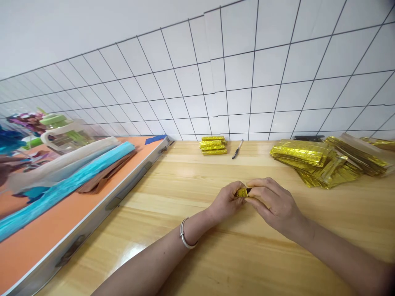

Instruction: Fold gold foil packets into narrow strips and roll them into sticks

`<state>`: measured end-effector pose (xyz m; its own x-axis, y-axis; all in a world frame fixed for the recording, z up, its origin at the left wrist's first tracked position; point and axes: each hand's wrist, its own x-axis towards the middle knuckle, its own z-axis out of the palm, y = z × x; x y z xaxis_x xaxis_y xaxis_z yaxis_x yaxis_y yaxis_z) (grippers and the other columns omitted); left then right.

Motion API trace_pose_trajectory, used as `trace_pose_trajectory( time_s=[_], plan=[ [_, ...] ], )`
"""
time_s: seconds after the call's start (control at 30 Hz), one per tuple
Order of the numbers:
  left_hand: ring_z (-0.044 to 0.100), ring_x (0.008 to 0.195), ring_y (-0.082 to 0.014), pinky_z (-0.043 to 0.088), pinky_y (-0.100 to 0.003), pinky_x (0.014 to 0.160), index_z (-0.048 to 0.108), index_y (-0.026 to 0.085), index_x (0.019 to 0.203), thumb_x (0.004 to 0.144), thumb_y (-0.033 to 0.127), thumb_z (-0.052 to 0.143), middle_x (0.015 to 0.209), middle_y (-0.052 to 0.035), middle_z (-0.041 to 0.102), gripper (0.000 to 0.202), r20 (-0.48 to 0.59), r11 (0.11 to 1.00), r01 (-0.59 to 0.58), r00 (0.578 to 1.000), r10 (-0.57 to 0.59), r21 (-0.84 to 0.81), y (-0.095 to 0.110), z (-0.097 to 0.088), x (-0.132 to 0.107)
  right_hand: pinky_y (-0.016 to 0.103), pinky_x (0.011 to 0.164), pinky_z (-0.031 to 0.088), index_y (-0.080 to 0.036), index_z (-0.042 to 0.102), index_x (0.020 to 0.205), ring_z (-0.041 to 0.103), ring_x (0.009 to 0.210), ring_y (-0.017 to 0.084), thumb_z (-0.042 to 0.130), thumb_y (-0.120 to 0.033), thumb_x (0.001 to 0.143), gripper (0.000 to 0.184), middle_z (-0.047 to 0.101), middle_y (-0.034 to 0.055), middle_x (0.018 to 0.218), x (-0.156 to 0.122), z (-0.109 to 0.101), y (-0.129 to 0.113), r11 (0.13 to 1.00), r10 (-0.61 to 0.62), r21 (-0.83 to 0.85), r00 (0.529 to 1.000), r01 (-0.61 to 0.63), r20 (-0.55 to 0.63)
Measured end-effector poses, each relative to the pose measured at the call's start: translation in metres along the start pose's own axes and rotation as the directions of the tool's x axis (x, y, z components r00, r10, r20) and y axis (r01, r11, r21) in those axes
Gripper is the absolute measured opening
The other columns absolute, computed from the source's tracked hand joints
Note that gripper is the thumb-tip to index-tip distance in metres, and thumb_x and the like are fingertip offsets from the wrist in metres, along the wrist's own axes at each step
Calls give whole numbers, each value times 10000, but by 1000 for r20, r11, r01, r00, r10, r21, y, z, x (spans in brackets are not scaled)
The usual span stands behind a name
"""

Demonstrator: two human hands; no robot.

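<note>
Over the middle of the wooden table, my left hand [227, 200] is closed around a small gold foil roll [242, 192], most of it hidden by the fingers. My right hand [276, 203] meets it from the right, its fingers and thumb pinching the roll's dark end. What makes that end dark cannot be made out. Behind the hands lies a small stack of gold foil rolls [212, 145], with a pen [237, 149] beside it. A larger pile of flat gold foil strips [302, 154] spreads at the right.
An orange-topped board [92, 201] with a raised white edge fills the left, bearing a blue crepe paper roll [77, 189], brown paper [105, 174] and a green-lidded bottle [54, 120]. A black object [308, 138] lies by the tiled wall [237, 74]. Another person's blurred hand [4, 170] shows far left.
</note>
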<state>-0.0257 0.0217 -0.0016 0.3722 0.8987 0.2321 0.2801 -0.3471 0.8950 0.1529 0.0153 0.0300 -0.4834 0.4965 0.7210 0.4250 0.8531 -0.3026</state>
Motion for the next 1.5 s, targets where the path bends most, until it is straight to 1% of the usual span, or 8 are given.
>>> trace_pose_trajectory(
  time_s=[0.23, 0.47, 0.67, 1.0, 1.17, 1.23, 1.33, 1.5],
  plan=[
    [396, 646, -100, 339, -214, 587, 443, 179, 728, 758, 166, 522, 680, 31, 451, 85, -38, 1000, 11, 999, -10, 26, -4, 2, 1, 399, 814, 517, -260, 526, 934, 583, 971, 209, 537, -172, 864, 113, 628, 57, 1039, -2, 2, 2, 1000, 3, 10, 999, -3, 34],
    [472, 720, -134, 393, -243, 654, 509, 182, 802, 759, 180, 554, 758, -2, 535, 62, -71, 991, 14, 997, -4, 135, -11, 1, 1, 379, 737, 536, -244, 443, 1174, 601, 880, 213, 636, -310, 807, 420, 611, 58, 960, -7, 4, 3, 988, 155, -25, 987, -155, 28],
    [465, 700, -129, 384, -234, 636, 502, 178, 779, 746, 131, 531, 733, 3, 529, 64, -63, 985, -4, 998, 15, 170, -10, 2, 1, 366, 801, 522, -262, 492, 1161, 592, 920, 201, 603, -249, 838, 341, 622, 59, 996, -6, 4, 2, 997, 75, -19, 996, -75, 40],
    [485, 691, -117, 397, -220, 633, 544, 164, 835, 780, 180, 572, 741, 9, 544, 64, -17, 964, -64, 997, 71, 258, -10, -3, 2, 323, 794, 497, -243, 539, 1044, 583, 900, 173, 586, -202, 845, 208, 623, 36, 936, -5, 1, 5, 993, 105, 47, 993, -107, 45],
    [551, 847, -157, 450, -267, 764, 547, 187, 1088, 793, 245, 632, 979, -43, 611, 313, 18, 939, -82, 997, 80, 335, -20, -20, 2, 297, 720, 495, -237, 562, 1043, 580, 806, 153, 597, -268, 838, 209, 609, 29, 922, -17, 2, 45, 967, 223, 99, 968, -235, 117],
    [553, 876, -172, 458, -285, 788, 535, 188, 1143, 774, 254, 663, 1011, -56, 605, 396, 29, 919, -74, 997, 68, 387, -26, -29, 3, 337, 762, 493, -231, 577, 1047, 582, 856, 181, 602, -293, 825, 231, 618, 40, 955, -25, 3, 72, 952, 301, 13, 939, -307, 166],
    [546, 964, -194, 452, -313, 862, 555, 189, 1150, 759, 276, 689, 1068, -70, 593, 423, 67, 900, -96, 995, 74, 425, -35, -40, 6, 431, 872, 455, -222, 611, 1040, 555, 989, 255, 648, -353, 769, 304, 635, 64, 1017, -34, 4, 108, 949, 313, -139, 909, -284, 277],
    [557, 961, -188, 457, -313, 869, 588, 186, 1118, 778, 300, 676, 1070, -71, 600, 369, 91, 907, -113, 992, 83, 405, -39, -46, 9, 448, 956, 419, -233, 553, 1205, 516, 1106, 269, 609, -409, 793, 452, 602, 73, 1178, -38, 4, 120, 936, 346, -172, 894, -307, 287]
  ],
)
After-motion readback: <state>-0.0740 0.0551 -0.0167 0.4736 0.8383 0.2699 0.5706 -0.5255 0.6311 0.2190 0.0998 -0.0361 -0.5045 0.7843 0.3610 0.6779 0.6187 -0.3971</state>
